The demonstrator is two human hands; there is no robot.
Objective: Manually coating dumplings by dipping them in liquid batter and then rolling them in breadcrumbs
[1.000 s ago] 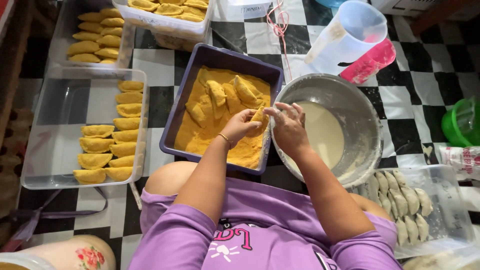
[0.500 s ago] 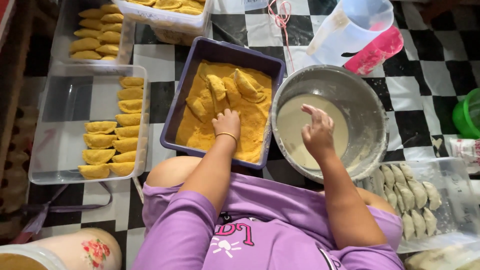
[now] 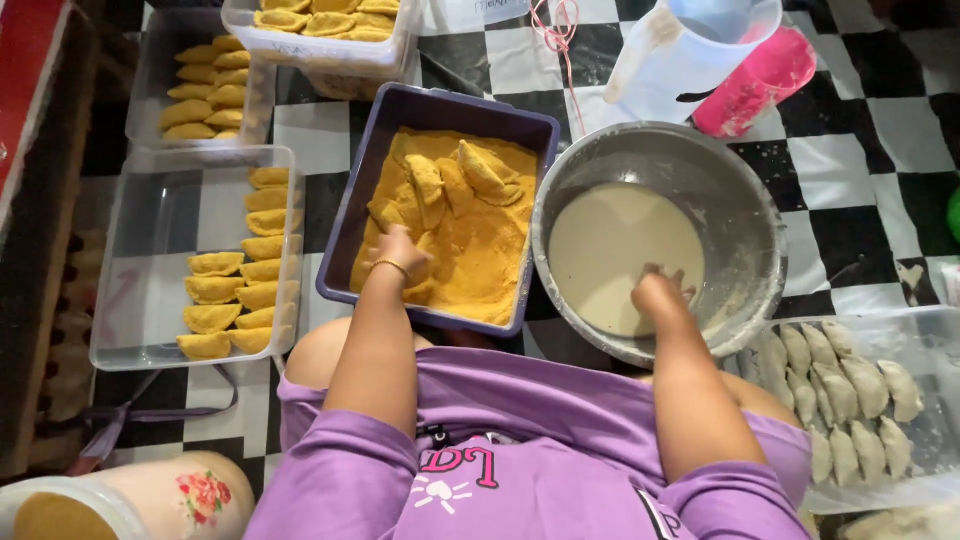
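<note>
My left hand (image 3: 398,252) rests in the orange crumbs of a purple tray (image 3: 345,215), fingers down in the coating near its front edge; whether it grips a piece is hidden. Several crumb-coated dumplings (image 3: 470,170) lie at the tray's far side. My right hand (image 3: 658,295) dips into pale batter (image 3: 620,250) inside a metal bowl (image 3: 745,230), fingertips sunk in the liquid.
A clear tray (image 3: 150,250) on the left holds rows of coated dumplings (image 3: 240,290). Two more tubs (image 3: 320,50) of coated pieces stand behind. Uncoated dumplings (image 3: 850,390) fill a clear tray at right. A white jug (image 3: 690,60) and pink cup (image 3: 755,85) stand behind the bowl.
Both hands were together over the crumb tray on one piece. Then my right hand moved right into the batter bowl and lowered into the liquid; my left hand stayed in the crumbs.
</note>
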